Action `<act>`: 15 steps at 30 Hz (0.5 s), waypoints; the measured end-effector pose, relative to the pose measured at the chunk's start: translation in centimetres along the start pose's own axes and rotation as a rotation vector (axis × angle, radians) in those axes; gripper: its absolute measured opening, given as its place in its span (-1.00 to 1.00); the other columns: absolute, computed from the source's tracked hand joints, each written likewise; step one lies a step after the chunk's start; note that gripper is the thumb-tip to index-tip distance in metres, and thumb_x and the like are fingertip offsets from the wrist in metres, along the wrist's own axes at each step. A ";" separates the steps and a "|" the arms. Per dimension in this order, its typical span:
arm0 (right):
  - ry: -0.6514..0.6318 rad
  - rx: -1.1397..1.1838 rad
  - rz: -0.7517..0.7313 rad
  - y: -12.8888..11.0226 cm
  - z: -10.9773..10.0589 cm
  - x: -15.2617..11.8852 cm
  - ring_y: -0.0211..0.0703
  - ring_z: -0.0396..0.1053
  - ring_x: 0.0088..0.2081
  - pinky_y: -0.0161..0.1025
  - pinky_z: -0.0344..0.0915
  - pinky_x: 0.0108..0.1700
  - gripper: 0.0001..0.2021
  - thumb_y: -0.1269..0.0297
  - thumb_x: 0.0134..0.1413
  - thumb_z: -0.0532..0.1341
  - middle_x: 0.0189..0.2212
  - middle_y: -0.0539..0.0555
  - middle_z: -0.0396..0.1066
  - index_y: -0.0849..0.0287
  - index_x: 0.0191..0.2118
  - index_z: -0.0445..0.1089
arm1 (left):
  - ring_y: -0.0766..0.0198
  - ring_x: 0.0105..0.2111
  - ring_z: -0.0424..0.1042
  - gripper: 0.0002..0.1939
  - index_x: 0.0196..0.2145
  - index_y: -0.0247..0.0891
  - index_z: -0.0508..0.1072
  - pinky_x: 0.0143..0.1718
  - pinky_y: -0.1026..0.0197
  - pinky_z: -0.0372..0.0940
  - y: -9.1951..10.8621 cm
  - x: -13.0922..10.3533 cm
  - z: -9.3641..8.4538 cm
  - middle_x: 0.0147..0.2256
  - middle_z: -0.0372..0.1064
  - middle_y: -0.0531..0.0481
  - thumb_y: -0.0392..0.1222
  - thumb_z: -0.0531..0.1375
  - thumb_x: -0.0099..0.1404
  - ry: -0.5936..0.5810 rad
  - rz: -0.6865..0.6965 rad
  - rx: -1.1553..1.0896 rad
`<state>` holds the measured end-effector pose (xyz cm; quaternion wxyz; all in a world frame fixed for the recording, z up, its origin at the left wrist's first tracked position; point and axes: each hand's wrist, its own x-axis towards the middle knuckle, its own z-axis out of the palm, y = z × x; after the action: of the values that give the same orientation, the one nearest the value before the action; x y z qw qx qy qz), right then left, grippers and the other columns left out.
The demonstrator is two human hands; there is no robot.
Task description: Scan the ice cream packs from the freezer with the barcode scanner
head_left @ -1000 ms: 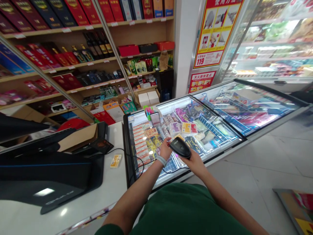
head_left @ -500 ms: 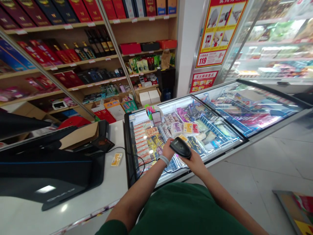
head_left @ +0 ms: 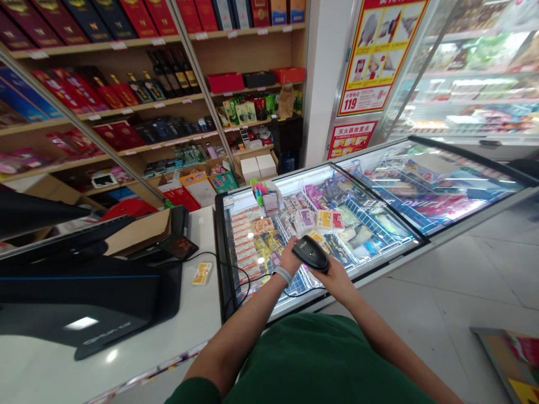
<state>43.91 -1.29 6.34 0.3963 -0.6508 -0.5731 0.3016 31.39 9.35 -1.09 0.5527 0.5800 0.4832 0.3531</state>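
A black barcode scanner (head_left: 311, 253) is held over the glass-topped freezer (head_left: 387, 259). My right hand (head_left: 336, 276) is closed round its right, lower side. At its left end, my left hand (head_left: 289, 257), with a pale band on the wrist, is closed against it; most of those fingers are hidden behind the scanner. A black cable (head_left: 307, 292) runs under my hands toward the counter. Just beyond the scanner shows a yellow-and-white pack (head_left: 317, 238), partly covered. Farther back, a purple-labelled pack (head_left: 305, 219) and a yellow-and-red pack (head_left: 330, 220) lie on the freezer glass.
On the white counter (head_left: 197, 306) at left lies a small yellow-and-white pack (head_left: 202, 274), beside a black checkout machine (head_left: 105, 303) and an open cardboard box (head_left: 141, 233). Shelves with boxes and bottles (head_left: 168, 73) line the back wall. A display stand (head_left: 501, 353) is at lower right.
The view has shifted very slightly. My hands and the scanner stay in the same place.
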 end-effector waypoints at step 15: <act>-0.047 0.035 -0.002 0.1 0.2 0.1 0.05 0.45 -0.12 -0.08 0.35 -0.07 -0.62 0.17 0.00 0.26 -0.18 0.14 0.51 0.18 -0.03 0.37 | 0.26 -0.38 0.42 -0.51 -0.09 -0.27 0.36 -0.25 0.17 0.30 -1.0 -0.5 -2.0 -0.32 0.42 -0.05 -0.27 0.34 -0.01 0.067 0.010 0.247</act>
<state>43.76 -1.12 6.17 0.3945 -0.6360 -0.5775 0.3263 29.15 9.41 -1.72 0.4588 0.6339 0.5383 0.3128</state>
